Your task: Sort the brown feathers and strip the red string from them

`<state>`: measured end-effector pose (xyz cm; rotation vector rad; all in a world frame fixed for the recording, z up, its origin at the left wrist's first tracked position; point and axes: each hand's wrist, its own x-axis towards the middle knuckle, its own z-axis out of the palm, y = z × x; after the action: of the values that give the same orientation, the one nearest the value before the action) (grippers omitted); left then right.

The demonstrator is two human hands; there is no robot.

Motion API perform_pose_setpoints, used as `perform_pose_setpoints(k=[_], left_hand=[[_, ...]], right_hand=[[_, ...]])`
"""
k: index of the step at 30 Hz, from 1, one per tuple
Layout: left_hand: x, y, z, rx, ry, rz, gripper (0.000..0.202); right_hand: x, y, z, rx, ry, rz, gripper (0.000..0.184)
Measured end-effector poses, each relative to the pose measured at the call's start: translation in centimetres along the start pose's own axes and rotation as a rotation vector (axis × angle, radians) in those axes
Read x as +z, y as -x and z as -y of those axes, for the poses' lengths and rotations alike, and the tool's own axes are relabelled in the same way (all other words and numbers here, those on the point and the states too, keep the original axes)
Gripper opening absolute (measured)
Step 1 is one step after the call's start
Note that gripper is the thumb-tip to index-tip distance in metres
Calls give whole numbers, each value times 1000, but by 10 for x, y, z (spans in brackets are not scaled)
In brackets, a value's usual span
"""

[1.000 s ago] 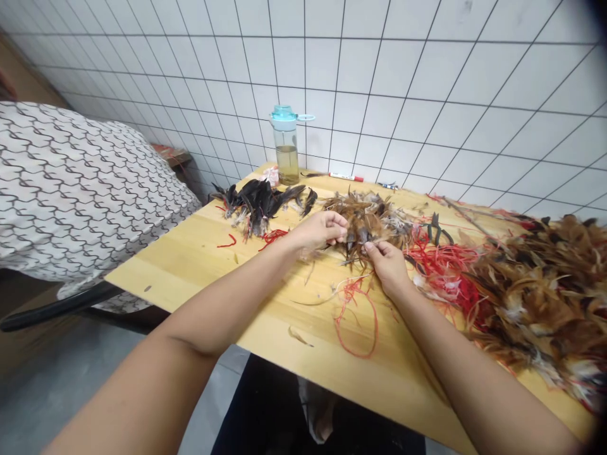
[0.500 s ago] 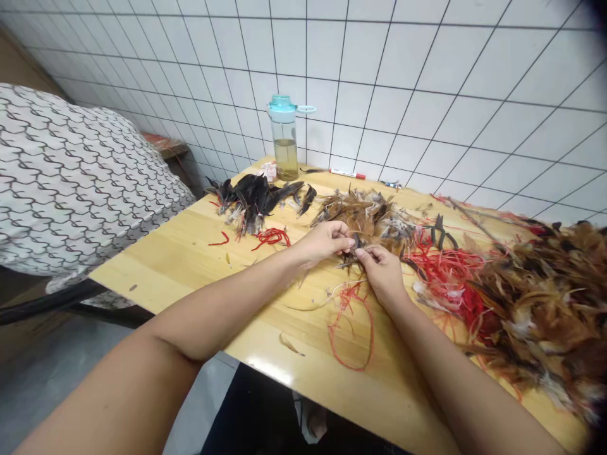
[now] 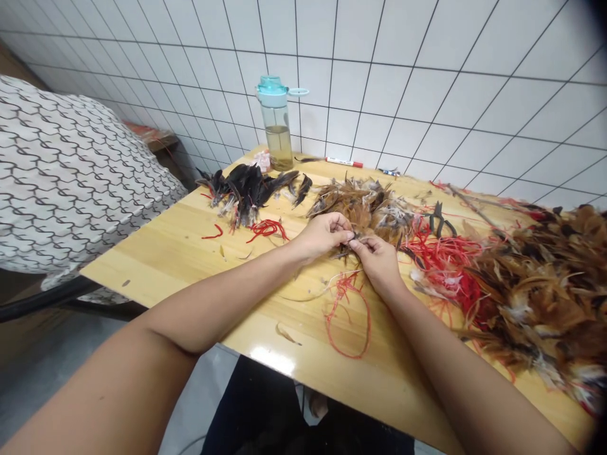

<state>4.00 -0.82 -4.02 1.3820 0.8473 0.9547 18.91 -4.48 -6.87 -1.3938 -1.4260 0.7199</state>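
My left hand and my right hand meet over the wooden table, thumbs and fingertips pinched close together. Between them is a small dark feather, mostly covered by the fingers. Just beyond my hands lies a loose pile of brown feathers. On the near side, a loop of red string rests on the wood, with a thin pale strand beside it. To the right of my right hand is a tangle of red string.
A water bottle stands by the tiled wall. Black feathers lie at the left, red string pieces before them. A large brown feather heap covers the right side. Black-handled snips and a marker lie farther back.
My fingertips have come closer together, the right hand shifting slightly left, and the dark feather shows less between them. The camera view has shifted a little.
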Motion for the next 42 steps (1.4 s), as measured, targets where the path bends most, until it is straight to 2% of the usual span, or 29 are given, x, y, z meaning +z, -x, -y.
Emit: perform_pose_setpoints(k=[4,9,13,17,20,24,26,28,30,33,36,42], left_hand=[[2,0,3,4,-28,-15,13],[-4,-3,2,62,-151,30,13],[-20,0,-17,174,-567,98,7],[-30,6,-34,95,-976,348,6],[-26,8,-30,35,-1117,430,12],[-19,7,-20,95,-1224,430,10],[-21,8,-23,111,-1195,468,10],[-27,8,-31,85,-1069,499,7],[-35,8,-41,36,-839,468,5],[-41,7,-48,-30,-436,356,9],[-35,5,-40,-81,-207,282,15],[-16,1,-19,-147,-127,155,14]], right_hand=[[-1,1,4,-17,20,-7,21],[-2,0,7,-89,95,34,29],[-5,-2,5,-58,99,3,30],[-8,-4,2,10,63,-19,30],[-8,-4,3,24,54,-37,28],[-8,-4,4,21,54,-35,28],[-8,-3,5,23,54,-32,28],[-9,-3,4,25,52,-33,27],[-8,-4,3,32,41,-27,27],[-7,-4,2,45,16,-3,28],[-5,-2,2,36,-7,25,31],[-3,1,9,-59,13,67,27]])
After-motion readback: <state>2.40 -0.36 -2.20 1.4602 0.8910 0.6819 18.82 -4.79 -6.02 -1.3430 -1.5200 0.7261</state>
